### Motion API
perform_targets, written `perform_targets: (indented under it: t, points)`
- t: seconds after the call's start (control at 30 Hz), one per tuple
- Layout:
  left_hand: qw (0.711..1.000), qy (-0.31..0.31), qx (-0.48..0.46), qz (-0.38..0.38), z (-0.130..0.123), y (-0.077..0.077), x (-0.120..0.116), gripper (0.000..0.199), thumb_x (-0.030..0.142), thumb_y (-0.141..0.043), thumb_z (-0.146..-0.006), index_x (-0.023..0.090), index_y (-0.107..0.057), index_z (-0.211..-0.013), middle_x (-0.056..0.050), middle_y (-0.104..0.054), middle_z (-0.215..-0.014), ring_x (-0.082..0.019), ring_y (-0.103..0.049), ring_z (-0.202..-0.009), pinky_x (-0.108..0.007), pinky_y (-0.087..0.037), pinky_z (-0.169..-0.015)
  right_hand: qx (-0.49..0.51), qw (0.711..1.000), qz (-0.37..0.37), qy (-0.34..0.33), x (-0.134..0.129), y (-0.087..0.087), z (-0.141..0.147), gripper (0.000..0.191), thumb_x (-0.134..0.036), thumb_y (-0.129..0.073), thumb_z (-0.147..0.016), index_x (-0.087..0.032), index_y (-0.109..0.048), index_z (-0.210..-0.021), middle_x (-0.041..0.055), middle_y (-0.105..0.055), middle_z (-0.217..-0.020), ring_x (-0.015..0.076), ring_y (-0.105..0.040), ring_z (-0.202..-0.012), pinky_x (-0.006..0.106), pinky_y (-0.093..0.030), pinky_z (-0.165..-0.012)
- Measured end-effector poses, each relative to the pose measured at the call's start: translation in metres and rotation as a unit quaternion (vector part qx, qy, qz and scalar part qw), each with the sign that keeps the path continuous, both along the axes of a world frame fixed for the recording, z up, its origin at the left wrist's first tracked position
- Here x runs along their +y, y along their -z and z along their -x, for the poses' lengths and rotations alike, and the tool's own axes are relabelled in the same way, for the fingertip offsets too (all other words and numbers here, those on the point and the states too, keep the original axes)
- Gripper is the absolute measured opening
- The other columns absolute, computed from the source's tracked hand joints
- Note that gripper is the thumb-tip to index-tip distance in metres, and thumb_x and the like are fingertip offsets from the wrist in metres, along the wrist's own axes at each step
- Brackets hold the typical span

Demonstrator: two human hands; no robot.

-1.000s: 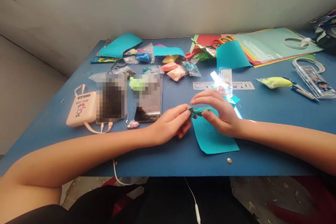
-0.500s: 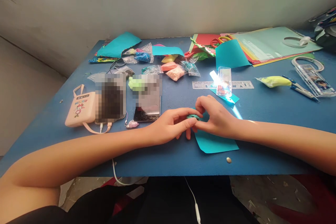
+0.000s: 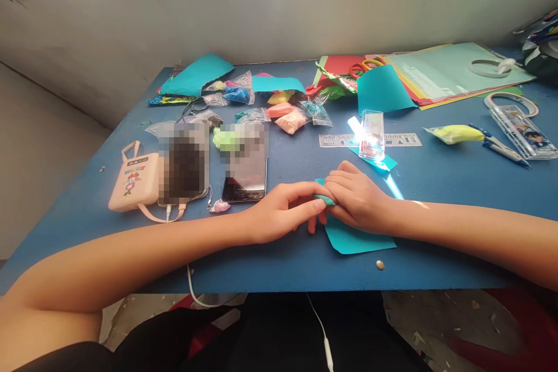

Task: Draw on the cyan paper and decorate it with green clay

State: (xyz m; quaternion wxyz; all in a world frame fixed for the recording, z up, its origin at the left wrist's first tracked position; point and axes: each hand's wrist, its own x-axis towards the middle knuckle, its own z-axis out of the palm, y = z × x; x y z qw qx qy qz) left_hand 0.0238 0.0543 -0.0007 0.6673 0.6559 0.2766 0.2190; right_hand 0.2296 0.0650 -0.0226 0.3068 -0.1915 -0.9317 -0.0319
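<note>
Left hand (image 3: 285, 212) has the teal lump (image 3: 325, 200) pinched, right hand (image 3: 360, 195) curled onto its other end, just over the left edge of the blue sheet (image 3: 360, 239). Looks mid-shaping, not put down yet; fingers hide too much to tell what's left.
</note>
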Motion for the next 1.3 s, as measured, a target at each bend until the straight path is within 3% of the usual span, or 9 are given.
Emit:
perform_targets:
  t: [0.17,0.23,0.33,0.5,0.63,0.77,0.9,1.0,1.3]
  points:
    - [0.999,-0.035,-0.015,-0.017,-0.001,-0.001,-0.001,0.043,0.057,-0.061,-0.088,0.017,-0.069,-0.101,-0.001,-0.063,-0.075,-0.011,-0.058,-0.061,-0.02,-0.042,-0.05,-0.007,0.999,0.037,-0.007,0.0,-0.004,0.0,0.02,-0.014,-0.037,-0.098,-0.02,-0.045,-0.081,-0.0005,-0.049,-0.067,0.0163,-0.041,-0.061,0.031,-0.03,-0.064]
    - [0.998,-0.054,-0.021,-0.023,-0.001,-0.002,-0.001,0.043,0.059,-0.062,-0.087,0.017,-0.071,-0.093,0.0,-0.061,-0.07,-0.01,-0.056,-0.058,-0.021,-0.041,-0.051,-0.021,0.998,0.06,-0.007,0.0,-0.006,0.0,0.022,-0.031,-0.042,-0.101,-0.02,-0.044,-0.082,0.0002,-0.05,-0.07,0.0165,-0.042,-0.062,0.032,-0.031,-0.065]
    - [0.996,-0.078,-0.025,-0.03,-0.001,-0.003,-0.001,0.039,0.055,-0.066,-0.086,0.016,-0.07,-0.087,0.001,-0.06,-0.072,-0.009,-0.055,-0.057,-0.022,-0.041,-0.051,-0.024,0.995,0.091,-0.012,0.0,-0.008,0.001,0.043,-0.059,-0.042,-0.098,-0.019,-0.046,-0.087,0.0027,-0.054,-0.076,0.0173,-0.046,-0.065,0.032,-0.033,-0.067]
    - [0.996,-0.072,-0.042,-0.029,-0.001,0.001,-0.003,0.032,0.047,-0.062,-0.091,0.017,-0.063,-0.104,0.003,-0.058,-0.066,-0.01,-0.058,-0.058,-0.02,-0.042,-0.051,-0.019,0.995,0.1,0.008,0.002,-0.006,-0.001,0.023,-0.031,-0.034,-0.105,-0.018,-0.047,-0.09,0.0031,-0.056,-0.075,0.0174,-0.046,-0.066,0.032,-0.034,-0.067]
    - [0.995,-0.073,-0.059,-0.025,-0.002,0.005,-0.004,0.043,0.05,-0.059,-0.093,0.021,-0.044,-0.12,0.004,-0.057,-0.074,-0.011,-0.062,-0.06,-0.019,-0.043,-0.048,-0.01,0.996,0.092,0.004,0.002,-0.005,-0.002,0.023,-0.028,-0.033,-0.105,-0.018,-0.048,-0.091,0.003,-0.056,-0.073,0.0173,-0.043,-0.063,0.032,-0.035,-0.067]
    - [0.996,-0.074,-0.048,-0.019,-0.001,0.005,-0.003,0.04,0.054,-0.057,-0.093,0.021,-0.042,-0.11,0.005,-0.056,-0.072,-0.011,-0.06,-0.058,-0.019,-0.042,-0.048,0.0,0.995,0.095,-0.01,0.001,-0.008,-0.002,0.024,-0.027,-0.031,-0.105,-0.019,-0.045,-0.087,0.0003,-0.051,-0.07,0.0157,-0.041,-0.062,0.031,-0.034,-0.066]
    - [0.997,-0.075,-0.021,-0.027,0.0,0.003,-0.002,0.035,0.054,-0.055,-0.094,0.02,-0.047,-0.097,0.005,-0.056,-0.068,-0.009,-0.053,-0.055,-0.021,-0.039,-0.05,0.024,0.995,0.095,-0.029,0.002,-0.01,-0.001,0.03,-0.038,-0.029,-0.106,-0.02,-0.043,-0.086,-0.0013,-0.047,-0.067,0.0149,-0.038,-0.059,0.03,-0.033,-0.064]
    - [0.997,-0.071,0.004,-0.041,0.0,0.002,-0.003,0.034,0.053,-0.055,-0.094,0.019,-0.051,-0.092,0.005,-0.054,-0.063,-0.009,-0.049,-0.056,-0.022,-0.038,-0.052,0.039,0.992,0.118,-0.007,0.002,-0.01,-0.001,0.032,-0.037,-0.029,-0.106,-0.02,-0.045,-0.085,-0.001,-0.048,-0.066,0.0146,-0.038,-0.059,0.03,-0.035,-0.063]
    - [0.997,-0.051,0.024,-0.052,0.002,-0.001,-0.001,0.033,0.053,-0.052,-0.092,0.02,-0.049,-0.093,0.003,-0.056,-0.067,-0.01,-0.048,-0.057,-0.024,-0.039,-0.055,0.055,0.987,0.149,-0.041,0.001,-0.012,-0.002,0.02,-0.027,-0.036,-0.104,-0.02,-0.046,-0.088,-0.0008,-0.05,-0.069,0.0133,-0.041,-0.061,0.028,-0.038,-0.062]
